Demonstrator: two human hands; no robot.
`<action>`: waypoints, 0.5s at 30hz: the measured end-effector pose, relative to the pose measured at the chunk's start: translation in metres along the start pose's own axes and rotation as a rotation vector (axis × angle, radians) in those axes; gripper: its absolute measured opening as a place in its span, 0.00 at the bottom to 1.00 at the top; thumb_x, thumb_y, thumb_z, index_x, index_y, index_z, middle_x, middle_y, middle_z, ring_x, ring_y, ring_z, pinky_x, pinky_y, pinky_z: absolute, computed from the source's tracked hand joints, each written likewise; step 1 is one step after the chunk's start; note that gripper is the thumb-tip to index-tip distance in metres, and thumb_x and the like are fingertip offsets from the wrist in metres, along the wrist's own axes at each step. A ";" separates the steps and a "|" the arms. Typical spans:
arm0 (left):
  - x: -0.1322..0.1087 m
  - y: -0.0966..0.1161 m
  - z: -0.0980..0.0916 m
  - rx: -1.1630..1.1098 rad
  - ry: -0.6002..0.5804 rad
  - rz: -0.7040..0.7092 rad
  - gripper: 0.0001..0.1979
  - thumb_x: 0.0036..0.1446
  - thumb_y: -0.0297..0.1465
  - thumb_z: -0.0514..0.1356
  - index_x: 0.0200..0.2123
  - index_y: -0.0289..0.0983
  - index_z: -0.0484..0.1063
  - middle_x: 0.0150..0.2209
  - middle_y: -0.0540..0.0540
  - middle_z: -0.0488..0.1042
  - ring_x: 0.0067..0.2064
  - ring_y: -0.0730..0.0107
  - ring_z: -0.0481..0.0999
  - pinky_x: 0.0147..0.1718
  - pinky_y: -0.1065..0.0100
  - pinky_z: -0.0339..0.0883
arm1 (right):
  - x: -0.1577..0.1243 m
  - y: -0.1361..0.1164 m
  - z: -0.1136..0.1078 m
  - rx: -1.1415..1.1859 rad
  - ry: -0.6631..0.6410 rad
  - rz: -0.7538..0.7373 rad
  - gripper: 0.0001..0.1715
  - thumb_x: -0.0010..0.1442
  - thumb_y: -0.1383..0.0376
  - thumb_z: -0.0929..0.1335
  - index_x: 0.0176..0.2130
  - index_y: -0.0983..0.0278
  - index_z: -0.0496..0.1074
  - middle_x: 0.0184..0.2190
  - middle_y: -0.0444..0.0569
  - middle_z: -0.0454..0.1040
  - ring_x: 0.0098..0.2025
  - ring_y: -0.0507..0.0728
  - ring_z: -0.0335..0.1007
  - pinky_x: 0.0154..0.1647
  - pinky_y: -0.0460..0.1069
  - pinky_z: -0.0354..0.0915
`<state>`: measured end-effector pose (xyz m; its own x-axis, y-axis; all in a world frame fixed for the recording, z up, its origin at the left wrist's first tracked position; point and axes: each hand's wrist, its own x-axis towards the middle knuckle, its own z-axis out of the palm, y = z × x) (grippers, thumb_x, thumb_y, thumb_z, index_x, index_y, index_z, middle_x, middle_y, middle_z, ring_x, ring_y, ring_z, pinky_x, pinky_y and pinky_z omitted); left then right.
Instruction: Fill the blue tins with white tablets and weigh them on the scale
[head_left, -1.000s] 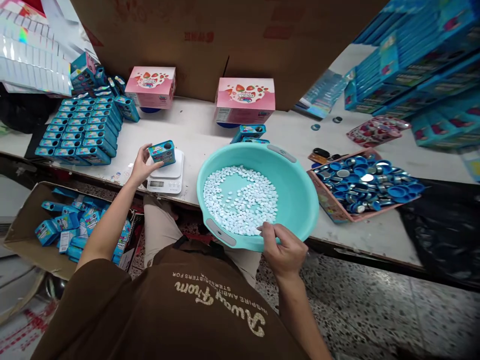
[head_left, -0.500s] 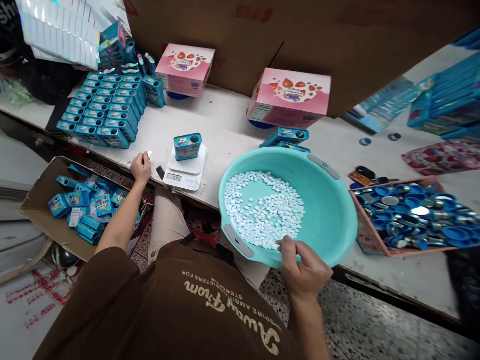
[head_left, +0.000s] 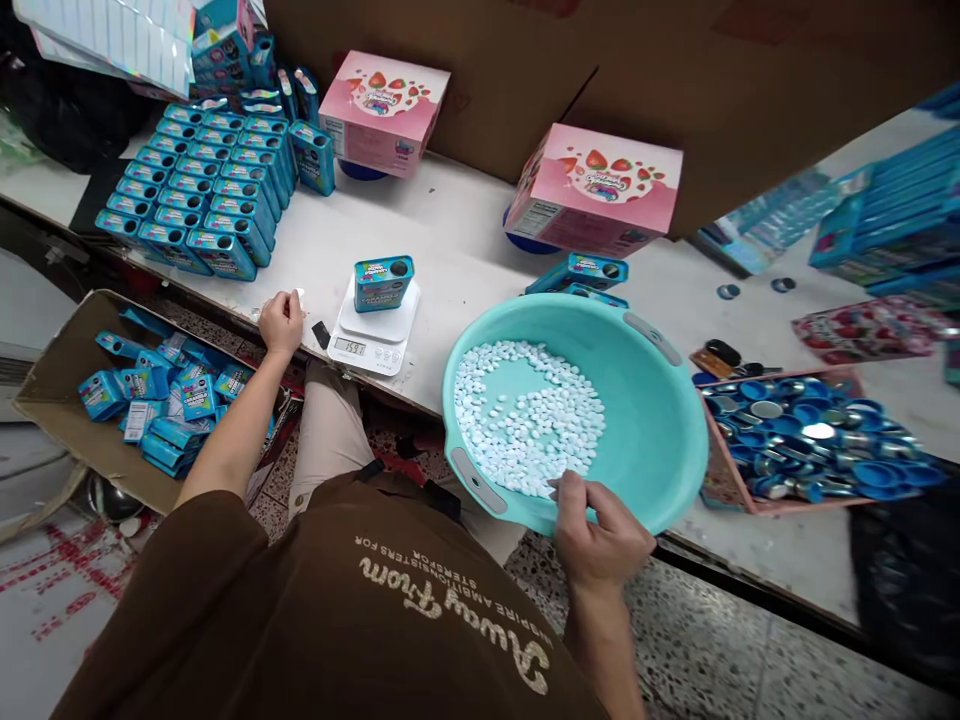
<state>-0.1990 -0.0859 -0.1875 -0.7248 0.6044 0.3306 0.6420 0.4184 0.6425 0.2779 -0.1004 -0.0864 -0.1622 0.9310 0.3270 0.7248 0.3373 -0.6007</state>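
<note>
Resting at the front edge of the counter (head_left: pixel 465 250), the left hand (head_left: pixel 281 322) lies loosely curled with its fingers folded under, holding nothing that can be seen; a small white tablet (head_left: pixel 299 294) sits on the counter just beside its fingertips. Just to the right of that hand stands a small white scale (head_left: pixel 373 333) with a lit display, and a blue tin (head_left: pixel 383 282) stands upright on its platform, untouched by either hand.

The right hand (head_left: pixel 600 535) is at the near rim of the teal basin (head_left: pixel 660 420), fingers bent and drawn together as if pinching among the white tablets (head_left: pixel 529 415) that lie spread over the basin's bottom; whether it actually grips any cannot be told. The basin overhangs the counter's front edge toward the person.

Behind the scale, rows of blue tins (head_left: pixel 202 190) are packed side by side on the counter's left part, and two pink boxes (head_left: pixel 596 190) printed with strawberries stand further back. To the right of the basin a pink tray (head_left: pixel 720 480) holds a heap of blue lids (head_left: pixel 810 435). Below the counter on the left, a cardboard carton (head_left: pixel 60 400) on the floor holds more blue tins lying loose.
</note>
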 end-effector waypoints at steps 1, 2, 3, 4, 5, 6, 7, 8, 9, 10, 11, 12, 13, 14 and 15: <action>0.000 0.002 -0.001 -0.014 -0.013 0.010 0.18 0.66 0.42 0.51 0.25 0.41 0.64 0.27 0.45 0.70 0.37 0.61 0.72 0.42 0.62 0.62 | 0.000 0.000 0.000 0.001 -0.001 -0.005 0.22 0.66 0.57 0.65 0.23 0.61 0.74 0.19 0.47 0.75 0.22 0.54 0.70 0.26 0.48 0.62; 0.000 0.007 -0.003 -0.038 -0.035 0.032 0.19 0.67 0.44 0.49 0.27 0.41 0.66 0.28 0.44 0.72 0.39 0.60 0.73 0.44 0.62 0.63 | 0.000 0.001 0.000 0.003 -0.001 -0.014 0.22 0.66 0.58 0.65 0.23 0.61 0.74 0.19 0.47 0.76 0.23 0.54 0.70 0.27 0.48 0.61; -0.001 0.014 -0.003 -0.072 -0.064 0.069 0.19 0.67 0.45 0.48 0.31 0.41 0.69 0.32 0.43 0.74 0.41 0.60 0.73 0.46 0.61 0.63 | 0.000 0.001 0.000 0.008 -0.001 -0.026 0.22 0.66 0.58 0.65 0.23 0.61 0.74 0.19 0.47 0.76 0.23 0.54 0.71 0.27 0.48 0.61; -0.001 0.023 -0.002 -0.108 -0.097 0.117 0.19 0.66 0.47 0.49 0.37 0.40 0.71 0.37 0.42 0.75 0.45 0.59 0.73 0.48 0.60 0.64 | 0.000 0.001 0.001 0.013 0.001 -0.041 0.22 0.66 0.58 0.65 0.23 0.61 0.74 0.20 0.47 0.76 0.23 0.54 0.71 0.27 0.48 0.61; -0.002 0.034 -0.001 -0.142 -0.129 0.169 0.21 0.64 0.49 0.52 0.44 0.39 0.71 0.42 0.40 0.76 0.49 0.59 0.73 0.50 0.60 0.64 | 0.000 0.002 0.001 0.016 0.004 -0.057 0.21 0.66 0.59 0.65 0.24 0.62 0.74 0.20 0.47 0.76 0.23 0.53 0.70 0.27 0.47 0.61; -0.002 0.047 0.003 -0.169 -0.156 0.219 0.24 0.60 0.51 0.57 0.50 0.39 0.69 0.49 0.39 0.74 0.53 0.58 0.71 0.53 0.59 0.64 | 0.001 0.002 0.001 0.018 0.008 -0.071 0.21 0.66 0.59 0.65 0.24 0.62 0.73 0.20 0.47 0.76 0.23 0.53 0.70 0.27 0.47 0.61; -0.002 0.060 0.007 -0.189 -0.175 0.254 0.30 0.55 0.52 0.62 0.53 0.38 0.66 0.53 0.37 0.72 0.57 0.56 0.69 0.54 0.58 0.64 | 0.001 0.002 0.002 0.022 0.013 -0.082 0.21 0.66 0.60 0.65 0.24 0.62 0.73 0.20 0.46 0.76 0.23 0.53 0.70 0.27 0.47 0.61; -0.002 0.073 0.012 -0.201 -0.194 0.270 0.35 0.49 0.51 0.67 0.55 0.38 0.65 0.55 0.37 0.71 0.59 0.54 0.68 0.55 0.57 0.64 | 0.001 0.002 0.002 0.027 0.020 -0.091 0.21 0.66 0.60 0.65 0.24 0.61 0.73 0.20 0.46 0.75 0.23 0.52 0.70 0.27 0.47 0.61; -0.002 0.085 0.018 -0.215 -0.214 0.263 0.37 0.46 0.48 0.70 0.54 0.38 0.65 0.55 0.37 0.71 0.59 0.52 0.68 0.55 0.57 0.65 | 0.001 0.002 0.002 0.032 0.028 -0.100 0.21 0.67 0.60 0.65 0.23 0.61 0.72 0.19 0.45 0.75 0.22 0.52 0.69 0.27 0.47 0.61; -0.001 0.096 0.022 -0.235 -0.240 0.235 0.35 0.44 0.46 0.72 0.52 0.38 0.66 0.53 0.38 0.73 0.57 0.52 0.70 0.54 0.57 0.66 | 0.001 0.003 0.003 0.039 0.035 -0.108 0.21 0.67 0.61 0.65 0.23 0.61 0.72 0.19 0.45 0.74 0.22 0.52 0.68 0.27 0.47 0.61; 0.000 0.106 0.024 -0.258 -0.265 0.201 0.31 0.44 0.43 0.72 0.49 0.38 0.68 0.49 0.39 0.75 0.53 0.53 0.73 0.52 0.57 0.68 | 0.002 0.003 0.004 0.045 0.041 -0.118 0.21 0.67 0.62 0.65 0.23 0.61 0.71 0.19 0.45 0.74 0.22 0.52 0.67 0.27 0.47 0.60; 0.001 0.116 0.024 -0.279 -0.286 0.174 0.27 0.46 0.41 0.72 0.46 0.38 0.68 0.45 0.41 0.76 0.49 0.55 0.75 0.49 0.58 0.70 | 0.002 0.003 0.004 0.050 0.048 -0.128 0.21 0.67 0.62 0.65 0.22 0.61 0.70 0.19 0.44 0.73 0.22 0.51 0.67 0.27 0.47 0.60; 0.003 0.126 0.021 -0.295 -0.298 0.169 0.24 0.47 0.40 0.71 0.45 0.38 0.68 0.42 0.43 0.77 0.46 0.57 0.76 0.46 0.60 0.71 | 0.002 0.003 0.005 0.056 0.053 -0.137 0.21 0.67 0.63 0.65 0.22 0.61 0.70 0.19 0.44 0.73 0.22 0.51 0.66 0.27 0.47 0.59; 0.004 0.137 0.015 -0.305 -0.297 0.192 0.21 0.49 0.39 0.70 0.44 0.38 0.69 0.41 0.45 0.77 0.44 0.59 0.77 0.45 0.61 0.72 | 0.003 0.003 0.006 0.060 0.060 -0.143 0.20 0.67 0.64 0.65 0.22 0.61 0.70 0.19 0.44 0.72 0.22 0.51 0.66 0.27 0.48 0.58; 0.004 0.150 0.006 -0.306 -0.286 0.246 0.20 0.50 0.38 0.69 0.44 0.39 0.69 0.41 0.45 0.77 0.43 0.60 0.77 0.45 0.62 0.72 | 0.004 0.003 0.007 0.063 0.071 -0.147 0.20 0.67 0.64 0.65 0.22 0.61 0.69 0.19 0.44 0.72 0.22 0.51 0.65 0.27 0.48 0.58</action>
<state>-0.1043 -0.0161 -0.0942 -0.4355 0.8405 0.3222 0.6512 0.0471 0.7574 0.2750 -0.0946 -0.0924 -0.2145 0.8595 0.4640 0.6532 0.4794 -0.5861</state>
